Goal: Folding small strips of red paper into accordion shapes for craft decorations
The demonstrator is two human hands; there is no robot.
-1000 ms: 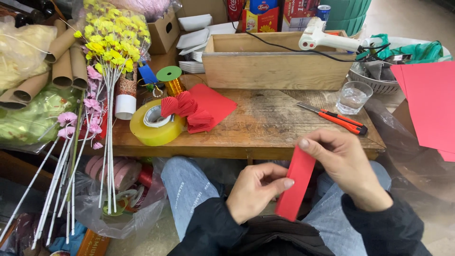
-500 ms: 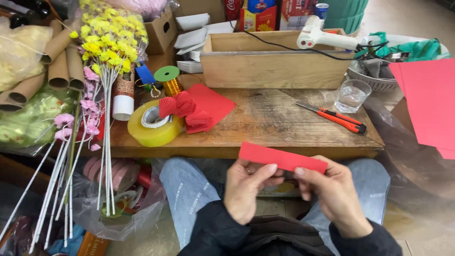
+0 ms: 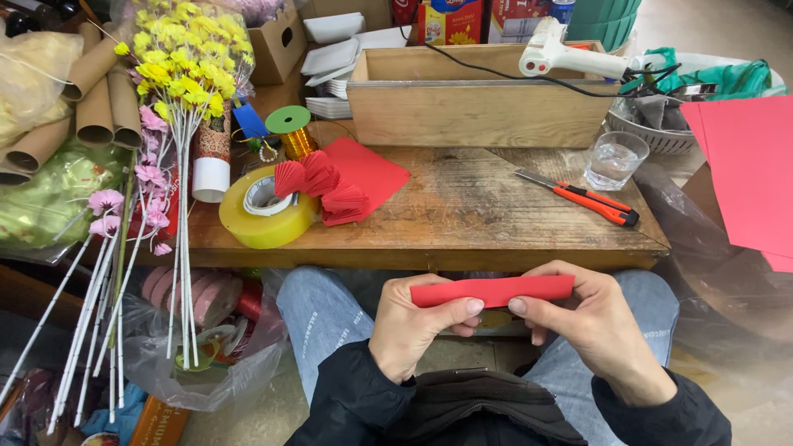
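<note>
Both hands hold one long red paper strip (image 3: 494, 291) level over my lap, just below the front edge of the wooden table (image 3: 496, 239). My left hand (image 3: 417, 326) pinches its left end, thumb along the lower edge. My right hand (image 3: 591, 318) grips the right half, thumb tip meeting the left thumb near the middle. On the table lie folded red paper fans (image 3: 318, 186) on a red sheet (image 3: 372, 169), next to a yellow roll of clear tape (image 3: 264, 215).
An orange box cutter (image 3: 582, 198) and a glass of water (image 3: 615, 158) sit at the table's right. A wooden box (image 3: 483, 99) with a white glue gun (image 3: 570, 58) stands at the back. Artificial flowers (image 3: 182, 91), cardboard tubes (image 3: 91, 99) and red sheets (image 3: 743, 173) flank the table.
The red strip went from standing nearly upright in my right hand to lying level, held by both hands. It now sits slightly lower and flatter than half a second ago.
</note>
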